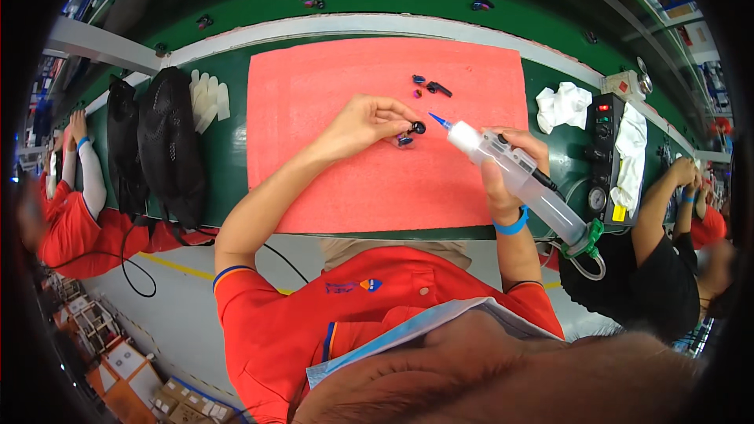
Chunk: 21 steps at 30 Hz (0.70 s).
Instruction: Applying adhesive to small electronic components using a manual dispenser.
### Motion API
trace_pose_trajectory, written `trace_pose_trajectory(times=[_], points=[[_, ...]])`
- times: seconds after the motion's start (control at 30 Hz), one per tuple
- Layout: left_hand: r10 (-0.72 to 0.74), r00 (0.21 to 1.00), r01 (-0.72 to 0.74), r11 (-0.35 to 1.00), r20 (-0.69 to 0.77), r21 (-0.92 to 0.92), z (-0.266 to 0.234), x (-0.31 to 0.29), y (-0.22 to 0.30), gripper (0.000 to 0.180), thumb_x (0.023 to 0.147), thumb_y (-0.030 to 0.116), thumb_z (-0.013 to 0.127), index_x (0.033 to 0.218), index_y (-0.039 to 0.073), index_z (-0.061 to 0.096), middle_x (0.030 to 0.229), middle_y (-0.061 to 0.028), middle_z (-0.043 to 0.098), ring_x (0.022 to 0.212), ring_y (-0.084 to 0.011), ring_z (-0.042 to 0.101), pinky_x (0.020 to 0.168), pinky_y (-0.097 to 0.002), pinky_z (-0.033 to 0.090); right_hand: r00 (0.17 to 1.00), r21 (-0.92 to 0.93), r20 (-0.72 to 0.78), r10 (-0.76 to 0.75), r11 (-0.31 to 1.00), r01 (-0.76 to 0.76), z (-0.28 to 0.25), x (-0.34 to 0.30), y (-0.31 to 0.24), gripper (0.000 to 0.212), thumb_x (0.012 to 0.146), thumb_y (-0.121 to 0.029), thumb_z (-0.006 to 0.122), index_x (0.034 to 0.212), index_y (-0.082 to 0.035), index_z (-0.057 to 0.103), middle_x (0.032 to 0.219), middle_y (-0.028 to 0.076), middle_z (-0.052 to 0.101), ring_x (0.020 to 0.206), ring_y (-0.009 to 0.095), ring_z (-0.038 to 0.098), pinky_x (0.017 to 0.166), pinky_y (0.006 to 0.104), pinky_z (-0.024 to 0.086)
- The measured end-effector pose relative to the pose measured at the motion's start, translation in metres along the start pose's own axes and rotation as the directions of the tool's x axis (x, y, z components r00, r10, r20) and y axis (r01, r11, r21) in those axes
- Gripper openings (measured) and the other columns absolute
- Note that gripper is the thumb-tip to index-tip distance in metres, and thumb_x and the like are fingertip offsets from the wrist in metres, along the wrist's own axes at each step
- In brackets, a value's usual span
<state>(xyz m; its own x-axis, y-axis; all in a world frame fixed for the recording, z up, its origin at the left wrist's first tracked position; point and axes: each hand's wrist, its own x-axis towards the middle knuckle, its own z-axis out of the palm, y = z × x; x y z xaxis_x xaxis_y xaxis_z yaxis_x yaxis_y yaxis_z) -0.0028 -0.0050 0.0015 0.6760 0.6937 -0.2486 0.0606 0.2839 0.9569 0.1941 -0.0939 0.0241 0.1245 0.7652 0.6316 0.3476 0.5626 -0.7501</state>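
A small black part (419,127) sits pinched in the left hand (365,126), above the pink mat (345,196). At its four o'clock, the right hand (494,182) grips a clear syringe (554,210), blue tip (438,119) near the part. Dark pieces (439,89) lie at one o'clock, a black control box (602,148) at three.

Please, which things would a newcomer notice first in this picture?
Probably the large, rectangular, pinkish-red mat comes first, spread across the middle of the green workbench. Next is the thick, translucent plastic syringe with a pointed blue tip, held in the right hand at the mat's right side; the tip points toward a small, round, black part in the left hand. A bulky black mesh item lies left of the mat.
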Motion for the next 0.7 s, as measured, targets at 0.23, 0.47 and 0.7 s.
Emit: trace_pose_trajectory(times=[0.23,0.47,0.7], points=[[-0.056,0.998,0.056,0.998,-0.001,-0.038,-0.001,-0.002,-0.003,0.016,0.080,0.001,0.048,0.095,-0.005,0.053,0.084,-0.0118,0.059,0.074,-0.0165,0.060,0.064,-0.0238,0.050,0.994,-0.122,0.105,-0.011,0.992,0.024,0.006,0.002,-0.009,0.034,0.066,-0.013,0.065,0.091,0.000,0.046,0.080,0.018,0.057,0.072,0.022,0.058,0.064,0.0287,0.047],[-0.044,0.999,0.044,0.999,-0.007,-0.018,0.000,-0.001,-0.003,0.016,0.080,0.002,0.049,0.094,-0.005,0.053,0.082,-0.0110,0.060,0.072,-0.0142,0.059,0.063,-0.0231,0.049,0.991,-0.212,0.136,0.004,0.977,0.025,0.007,0.005,-0.013,0.032,0.062,-0.011,0.067,0.086,-0.001,0.049,0.077,0.015,0.059,0.071,0.021,0.060,0.064,0.0282,0.048],[-0.033,0.999,0.033,0.999,-0.024,-0.017,0.002,-0.001,-0.003,0.017,0.080,0.002,0.050,0.094,-0.005,0.054,0.081,-0.0105,0.060,0.070,-0.0121,0.058,0.063,-0.0224,0.048,0.985,-0.218,0.164,-0.049,0.972,0.085,0.009,0.008,-0.010,0.032,0.061,-0.009,0.067,0.086,-0.002,0.049,0.076,0.014,0.060,0.069,0.021,0.061,0.062,0.0274,0.048]])
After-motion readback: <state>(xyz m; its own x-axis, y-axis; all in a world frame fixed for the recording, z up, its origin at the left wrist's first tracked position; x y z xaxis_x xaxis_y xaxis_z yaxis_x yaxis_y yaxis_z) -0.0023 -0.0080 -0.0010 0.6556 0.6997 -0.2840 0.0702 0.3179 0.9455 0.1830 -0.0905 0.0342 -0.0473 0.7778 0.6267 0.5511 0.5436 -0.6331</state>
